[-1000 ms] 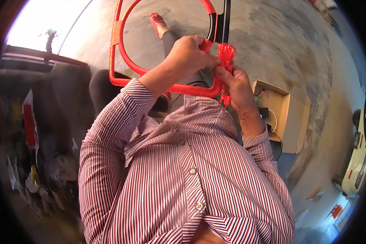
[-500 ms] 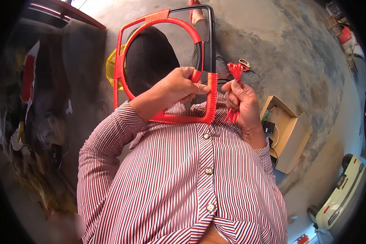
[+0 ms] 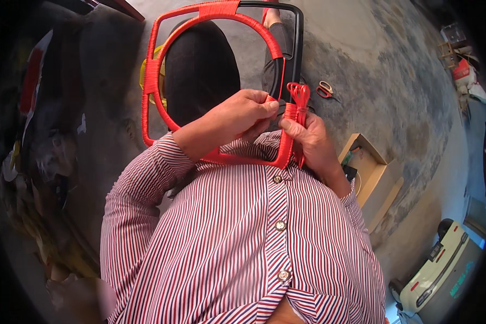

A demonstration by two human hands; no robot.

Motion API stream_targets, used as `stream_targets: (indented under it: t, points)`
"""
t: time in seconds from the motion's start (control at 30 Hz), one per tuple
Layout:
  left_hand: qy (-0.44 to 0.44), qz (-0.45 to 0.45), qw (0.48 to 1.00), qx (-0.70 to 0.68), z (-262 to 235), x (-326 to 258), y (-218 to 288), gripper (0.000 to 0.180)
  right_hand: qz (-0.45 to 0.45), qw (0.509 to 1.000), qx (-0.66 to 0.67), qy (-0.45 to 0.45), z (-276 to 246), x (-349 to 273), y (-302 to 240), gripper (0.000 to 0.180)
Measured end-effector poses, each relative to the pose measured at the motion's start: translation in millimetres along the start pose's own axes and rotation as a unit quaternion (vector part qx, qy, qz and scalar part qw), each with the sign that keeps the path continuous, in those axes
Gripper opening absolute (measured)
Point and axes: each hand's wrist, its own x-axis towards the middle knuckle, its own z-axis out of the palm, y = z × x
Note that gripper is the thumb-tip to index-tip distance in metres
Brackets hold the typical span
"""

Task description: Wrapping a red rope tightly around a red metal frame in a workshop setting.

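**Mottled concrete floor, clutter round the edges**

A grey, patchy concrete floor [image 3: 394, 81] fills the view, brightly lit at twelve o'clock. Orange-handled scissors [image 3: 325, 89] lie at one o'clock, an open cardboard box [image 3: 373, 173] at three, a cream vehicle [image 3: 440, 270] at five. Dark clutter [image 3: 32, 162] crowds nine o'clock.

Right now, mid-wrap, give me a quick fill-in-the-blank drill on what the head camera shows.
1. The cord wound around the frame is ____ in colour.
2. The bare, unwrapped stretch of the frame is ____.
3. The loose cord bundle is pinched by the ____ hand.
4. The tool lying on the floor beyond the hands is a pair of ____.

Missing words: red; black; right; scissors
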Motion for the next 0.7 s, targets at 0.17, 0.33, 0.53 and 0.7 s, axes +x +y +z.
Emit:
stream_targets:
  t: [0.17,0.33,0.53,0.7]
  points:
    - [0.016,-0.021,0.998,0.052,-10,-24,18,0.024,0.044,0.998,0.012,-0.039,-10,-12,-3,0.021]
    - [-0.034,-0.079,0.996,-0.009,-4,-12,5,0.027,-0.039,0.992,0.072,0.092,-16,6,-18,0.018]
    - [-0.045,-0.085,0.994,-0.045,-5,5,2,0.034,0.064,0.994,0.050,0.069,-13,5,-4,0.016]
    - [-0.063,-0.060,0.995,-0.047,2,6,-9,0.037,0.039,0.995,0.056,0.068,-17,-14,-6,0.017]
